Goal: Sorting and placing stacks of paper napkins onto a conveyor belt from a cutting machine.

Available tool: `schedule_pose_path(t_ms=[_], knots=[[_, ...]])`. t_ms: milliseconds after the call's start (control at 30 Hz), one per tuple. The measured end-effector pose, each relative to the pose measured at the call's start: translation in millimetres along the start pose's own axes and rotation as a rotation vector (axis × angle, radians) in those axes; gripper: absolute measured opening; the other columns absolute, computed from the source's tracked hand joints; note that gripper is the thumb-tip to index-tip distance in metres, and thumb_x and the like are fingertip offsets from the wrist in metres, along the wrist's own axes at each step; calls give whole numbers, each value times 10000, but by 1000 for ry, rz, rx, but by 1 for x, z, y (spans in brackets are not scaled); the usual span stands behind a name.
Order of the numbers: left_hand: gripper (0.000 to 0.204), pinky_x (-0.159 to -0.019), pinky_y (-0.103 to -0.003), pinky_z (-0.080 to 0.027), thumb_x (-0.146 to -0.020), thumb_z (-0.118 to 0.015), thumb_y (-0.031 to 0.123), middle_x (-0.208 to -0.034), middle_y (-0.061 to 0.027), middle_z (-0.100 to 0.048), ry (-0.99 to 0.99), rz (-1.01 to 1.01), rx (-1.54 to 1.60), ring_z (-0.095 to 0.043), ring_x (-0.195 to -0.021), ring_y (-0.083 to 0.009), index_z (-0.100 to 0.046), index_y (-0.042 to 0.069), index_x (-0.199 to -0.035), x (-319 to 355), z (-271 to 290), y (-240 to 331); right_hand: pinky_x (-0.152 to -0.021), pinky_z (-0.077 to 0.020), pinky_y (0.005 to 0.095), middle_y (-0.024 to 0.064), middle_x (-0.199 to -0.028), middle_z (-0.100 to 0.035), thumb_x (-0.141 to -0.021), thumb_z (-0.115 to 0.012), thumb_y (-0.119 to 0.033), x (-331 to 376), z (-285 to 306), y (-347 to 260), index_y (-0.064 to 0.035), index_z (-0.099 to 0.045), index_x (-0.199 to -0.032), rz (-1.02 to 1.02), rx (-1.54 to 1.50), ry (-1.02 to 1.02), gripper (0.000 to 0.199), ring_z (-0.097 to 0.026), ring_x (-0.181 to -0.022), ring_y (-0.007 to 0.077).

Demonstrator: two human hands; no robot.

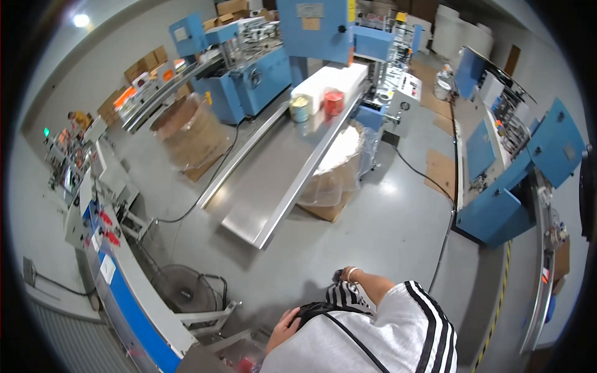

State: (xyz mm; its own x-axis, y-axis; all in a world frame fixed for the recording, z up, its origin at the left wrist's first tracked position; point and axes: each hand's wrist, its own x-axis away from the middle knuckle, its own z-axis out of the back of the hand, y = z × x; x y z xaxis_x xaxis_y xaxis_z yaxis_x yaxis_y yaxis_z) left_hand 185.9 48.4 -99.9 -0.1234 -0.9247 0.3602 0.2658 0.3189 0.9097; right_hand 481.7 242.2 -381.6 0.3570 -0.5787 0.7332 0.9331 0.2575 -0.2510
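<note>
A pale rectangular label (pixel 310 10) on the far blue metal cabinet (pixel 317 43) is illegible. At near centre, a glossy black bag (pixel 318 308) is touched by the left hand (pixel 284 329); its grip and that of the right hand (pixel 349 274) cannot be told.

The left hand (pixel 283 331) rests against a black bag (pixel 314 309); a red container (pixel 334 103) stands on a metal chute (pixel 264 180).
</note>
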Motion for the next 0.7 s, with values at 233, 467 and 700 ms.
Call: schedule_pose_path(t_ms=[233, 467, 700], knots=[[444, -1067, -339, -286, -982, -427, 298, -1333, -164, -494, -195, 99, 168, -408, -1282, -234, -477, 3, -1311, -62, -50, 66, -809, -532, 385, 150, -1112, -632, -768, -571, -161, 69, 50, 36, -81, -672, -1037, -38, -210, 16, 298, -635, -976, 304], [476, -889, -278, -426, -960, -470, 384, -1204, -67, -600, -34, 64, 471, -566, -1066, -150, -534, 29, -1271, -182, -104, 67, -761, -534, 403, 135, -1020, -675, -806, -518, -291, 56, 45, 186, -81, -677, -1010, -315, -770, 143, 333, -666, -843, 314], [323, -831, -261, -455, -901, -595, 157, -1058, -46, -638, 149, 162, 390, -574, -952, -111, -579, 7, -1187, -229, -124, 122, -551, -485, 290, 53, -853, -648, -847, -556, -224, 106, 34, 255, -47, -603, -1087, -463, -1065, 97, 302, -621, -697, 161]])
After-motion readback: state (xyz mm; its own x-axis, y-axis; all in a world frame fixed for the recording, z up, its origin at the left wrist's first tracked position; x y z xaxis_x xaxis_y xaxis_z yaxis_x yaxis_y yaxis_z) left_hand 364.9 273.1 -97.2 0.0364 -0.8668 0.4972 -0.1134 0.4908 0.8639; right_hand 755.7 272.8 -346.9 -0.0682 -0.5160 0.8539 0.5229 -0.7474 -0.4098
